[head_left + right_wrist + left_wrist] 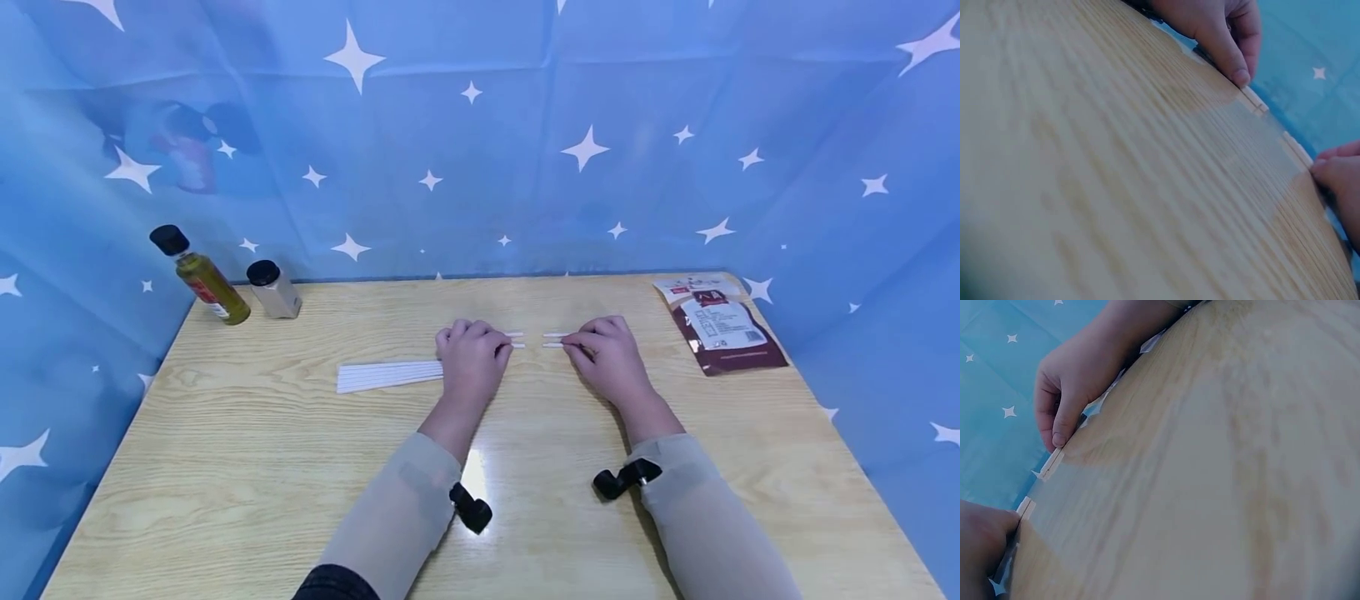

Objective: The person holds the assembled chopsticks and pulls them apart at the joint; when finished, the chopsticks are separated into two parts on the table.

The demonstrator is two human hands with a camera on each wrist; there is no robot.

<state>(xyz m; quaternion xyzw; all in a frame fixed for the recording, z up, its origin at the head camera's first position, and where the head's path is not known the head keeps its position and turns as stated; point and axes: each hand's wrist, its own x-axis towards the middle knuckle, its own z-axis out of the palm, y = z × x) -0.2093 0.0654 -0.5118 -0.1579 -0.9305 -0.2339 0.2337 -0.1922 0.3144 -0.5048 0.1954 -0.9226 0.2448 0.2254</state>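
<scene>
In the head view my left hand [475,358] rests low over the table, its fingertips pinching thin white sticks [517,345] whose short ends stick out to the right. Facing it across a small gap, my right hand [607,358] pinches similar white sticks [553,344] with thumb and forefinger, their ends pointing left. The two sets of ends lie roughly in line and apart. Left of my left hand lies a fan of long white strips [386,377], partly covered by that hand. Both hands [1072,390] and the pale stick ends [1297,150] also appear in the wrist views.
At the back left stand a bottle of yellow-green liquid [212,287] with a black cap and a small black-lidded jar [276,296]. A brown and white packet [722,325] lies at the back right. A blue star-patterned curtain [510,167] hangs behind the wooden table [247,467].
</scene>
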